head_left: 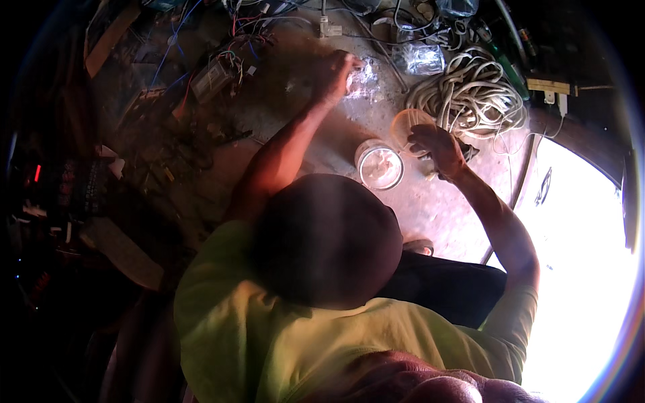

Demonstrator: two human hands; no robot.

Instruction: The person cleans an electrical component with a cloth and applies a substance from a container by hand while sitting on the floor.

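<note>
My left hand [338, 72] reaches far forward over the floor, its fingers curled together. Beside its fingertips is a bright, shiny patch [364, 79]; I cannot tell whether it is plastic or light on the floor. What the fingers hold, if anything, is hidden. My right hand [438, 146] grips the right edge of a round translucent lid [403, 127] with an orange-tinted rim, tilted above the floor. Just left of and nearer than the lid stands a clear round container [381, 168], its mouth facing up and something pale inside. The two hands are well apart.
Beyond my right hand lies a coiled pale rope or cable [474, 94], with clear plastic packaging [420, 59] next to it. Tangled wires and a metal box [211, 80] lie at far left. My dark-clad knee [326, 242] rises in front; strong light floods the right side.
</note>
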